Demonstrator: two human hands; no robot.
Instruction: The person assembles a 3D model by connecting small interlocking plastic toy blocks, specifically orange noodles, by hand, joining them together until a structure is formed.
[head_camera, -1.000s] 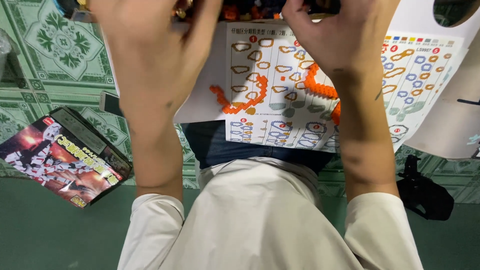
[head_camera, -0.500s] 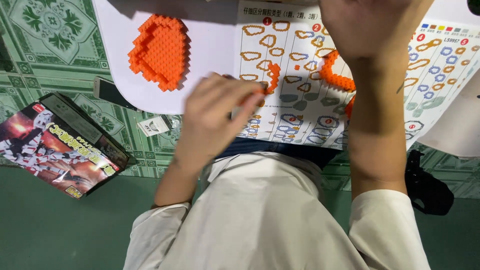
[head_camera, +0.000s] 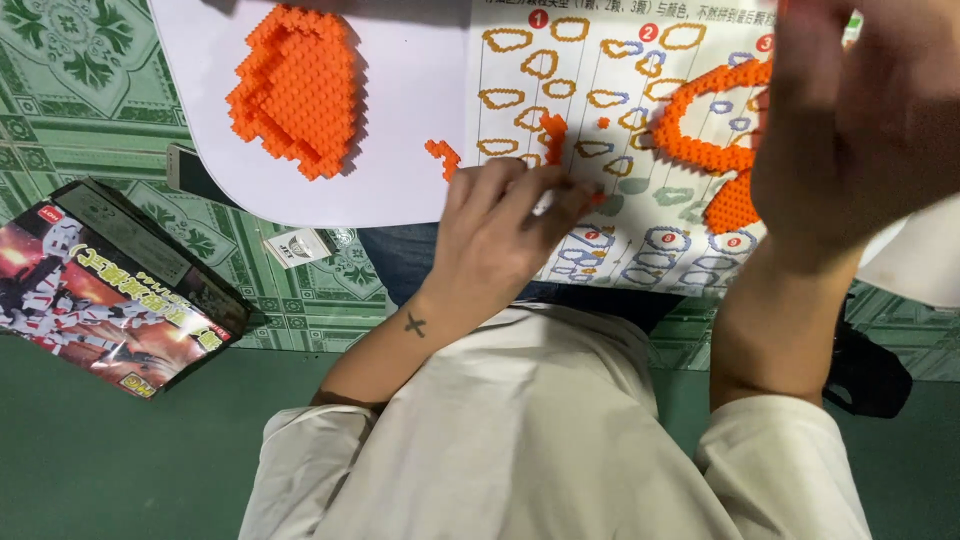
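Observation:
My left hand (head_camera: 500, 225) lies on a printed instruction sheet (head_camera: 620, 90), fingertips pinched together on a small orange brick (head_camera: 596, 197). More loose orange bits (head_camera: 441, 153) and a short orange stack (head_camera: 553, 135) lie just above the fingers. An orange ring-shaped brick build (head_camera: 700, 140) rests on the sheet to the right. My right hand (head_camera: 860, 110) hovers blurred over that ring and hides part of it; its grip cannot be made out. A solid orange brick slab (head_camera: 300, 85) sits on a white sheet (head_camera: 410, 110) at upper left.
A colourful printed box (head_camera: 110, 285) lies at the left on the green patterned floor (head_camera: 70, 90). A phone (head_camera: 195, 175) peeks from under the white sheet, with a small white packet (head_camera: 298, 247) below it. A black object (head_camera: 868, 370) lies at right.
My left hand came down from the top of the view and settled with its fingertips on the instruction sheet. The orange slab came into view. My right hand stayed high at the right.

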